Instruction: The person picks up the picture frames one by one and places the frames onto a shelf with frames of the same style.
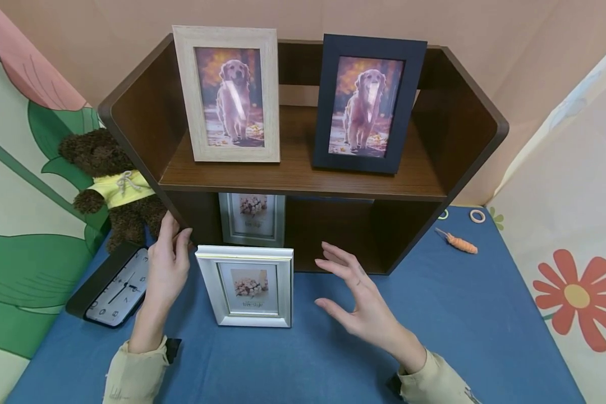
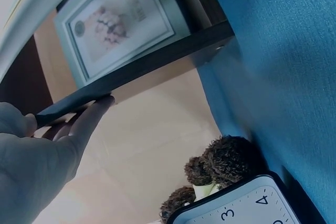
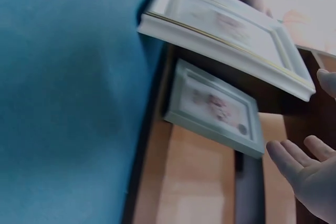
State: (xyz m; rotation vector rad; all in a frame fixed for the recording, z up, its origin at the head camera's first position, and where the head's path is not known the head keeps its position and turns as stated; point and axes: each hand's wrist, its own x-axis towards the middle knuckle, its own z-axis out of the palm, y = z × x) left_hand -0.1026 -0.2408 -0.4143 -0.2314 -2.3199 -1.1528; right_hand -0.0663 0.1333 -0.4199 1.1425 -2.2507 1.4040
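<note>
My left hand point(image 1: 168, 270) grips the lower front edge of the dark brown wooden shelf's left side panel point(image 1: 141, 106). In the left wrist view, the thumb and fingers lie on either side of that panel. My right hand point(image 1: 361, 300) hovers with spread fingers, touching nothing, right of a white photo frame point(image 1: 255, 286) standing on the table before the shelf. A grey-green photo frame point(image 1: 278, 221) stands in the lower compartment, partly hidden. On the upper board are a cream photo frame point(image 1: 227, 154) and a dark blue photo frame point(image 1: 356, 163), both with dog pictures.
Left of the shelf sit a brown teddy bear point(image 1: 123, 188) in a yellow top and a black-cased clock point(image 1: 118, 292), close to my left hand. A small orange carrot toy point(image 1: 462, 243) and a pale ring point(image 1: 477, 211) lie on the blue cloth point(image 1: 490, 314) to the right.
</note>
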